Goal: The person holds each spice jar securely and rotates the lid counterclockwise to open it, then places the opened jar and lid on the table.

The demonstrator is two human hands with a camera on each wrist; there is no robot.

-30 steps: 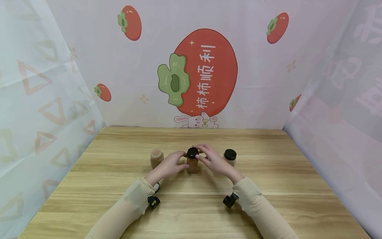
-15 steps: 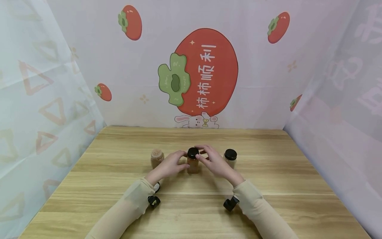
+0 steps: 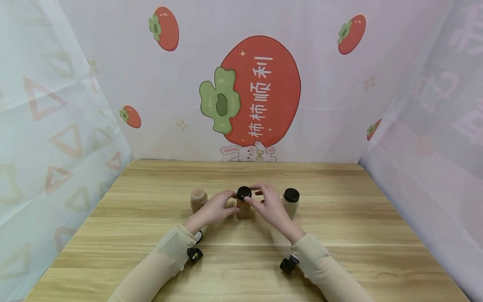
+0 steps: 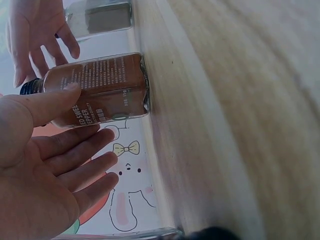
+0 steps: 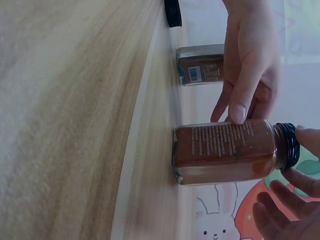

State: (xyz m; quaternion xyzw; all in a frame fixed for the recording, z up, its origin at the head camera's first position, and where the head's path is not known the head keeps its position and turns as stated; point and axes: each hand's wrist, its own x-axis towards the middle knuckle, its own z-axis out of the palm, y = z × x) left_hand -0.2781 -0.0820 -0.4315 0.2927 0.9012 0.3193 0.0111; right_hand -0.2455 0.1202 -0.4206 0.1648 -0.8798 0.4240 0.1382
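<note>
In the middle of the table stands an upright spice jar [image 3: 243,211] of reddish-brown powder. Its black lid [image 3: 244,192] is on. My left hand [image 3: 216,207] holds the jar's body, with the thumb on its near side and fingers behind, as the left wrist view shows. At the top, my right hand [image 3: 273,209] pinches the lid between thumb and forefinger; its other fingers [image 5: 270,212] are spread away from the jar. A lidless spice jar [image 3: 198,204] with a holed shaker top stands left of my left hand, partly covered by it.
Another spice jar [image 3: 291,205], black-lidded with paler contents, stands right of my right hand. A loose black lid [image 3: 198,237] with a white inside lies by my left wrist, partly hidden. Printed cloth [image 3: 320,134] walls the table's back and sides.
My right hand has turned at the lid: its thumb has slid left across the lid's front, and its wrist has swung slightly left. My left hand and the jar stay in place.
</note>
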